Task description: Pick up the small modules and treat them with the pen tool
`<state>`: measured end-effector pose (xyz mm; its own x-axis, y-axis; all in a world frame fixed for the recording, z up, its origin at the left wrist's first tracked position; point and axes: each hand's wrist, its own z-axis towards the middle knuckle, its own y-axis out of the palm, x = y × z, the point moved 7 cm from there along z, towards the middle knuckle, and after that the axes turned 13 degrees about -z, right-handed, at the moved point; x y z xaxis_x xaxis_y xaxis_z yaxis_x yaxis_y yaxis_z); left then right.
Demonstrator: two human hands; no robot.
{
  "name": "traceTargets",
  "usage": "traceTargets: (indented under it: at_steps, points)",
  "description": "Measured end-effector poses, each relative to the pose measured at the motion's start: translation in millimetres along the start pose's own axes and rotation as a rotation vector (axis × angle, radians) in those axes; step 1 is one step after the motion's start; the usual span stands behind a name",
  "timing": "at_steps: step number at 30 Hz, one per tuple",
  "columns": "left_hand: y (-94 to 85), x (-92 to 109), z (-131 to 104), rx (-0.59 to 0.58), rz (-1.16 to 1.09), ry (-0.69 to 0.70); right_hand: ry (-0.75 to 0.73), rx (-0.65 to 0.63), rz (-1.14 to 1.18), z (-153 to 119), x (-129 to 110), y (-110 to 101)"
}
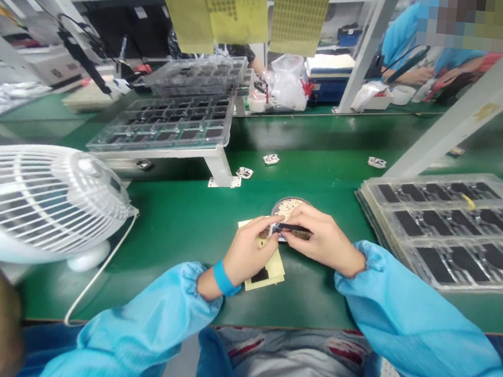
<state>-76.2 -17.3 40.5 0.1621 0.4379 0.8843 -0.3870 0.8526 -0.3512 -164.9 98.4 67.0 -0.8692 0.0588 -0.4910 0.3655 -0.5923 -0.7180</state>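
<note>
Between my hands is a thin dark piece [296, 228] with a small pale or silvery end; its exact kind is too small to tell. My right hand [324, 240] pinches the dark part between thumb and fingers. At the other end, my left hand [247, 253] has thumb and forefinger closed round the pale tip. Just behind the fingers, partly hidden, sits a round dish [282, 203] of small cream-coloured bits. Under my left hand lie pale yellow sheets [276, 268], with a black rectangle [260, 276] on them.
A white fan [45, 204] stands at left, its cord [101, 275] trailing to the table edge. Clear trays of dark parts sit at right [405, 251] and on a raised shelf [161, 151]. Small white packets [271, 159] lie behind. Other people are nearby, left and across.
</note>
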Motion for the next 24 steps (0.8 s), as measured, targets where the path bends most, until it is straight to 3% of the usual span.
traceTargets:
  at_steps: [4, 7, 10, 14, 19, 21, 24]
  points:
    - [1.6, -1, 0, -0.020, 0.026, 0.019, 0.030, -0.073, 0.043, 1, 5, 3]
    - [-2.4, -8, 2, 0.001, 0.026, 0.009, 0.073, -0.030, 0.038, 2, 14, -5]
    - [-9.3, -22, 17, 0.026, 0.026, -0.043, 0.192, 0.008, -0.115, 0, 32, -13]
    - [-6.0, -36, 70, -0.021, 0.149, -0.035, 0.306, -0.022, -0.294, -2, 51, -15]
    - [5.7, -55, 155, -0.070, 0.507, -0.152, 0.310, 0.118, -0.194, 0, 51, -25]
    - [-3.3, -59, 178, -0.046, 0.595, -0.186, 0.294, 0.146, -0.162, 1, 46, -30]
    - [-32.9, -63, 195, -0.008, 0.742, -0.262, 0.274, 0.210, -0.156, 2, 36, -40]
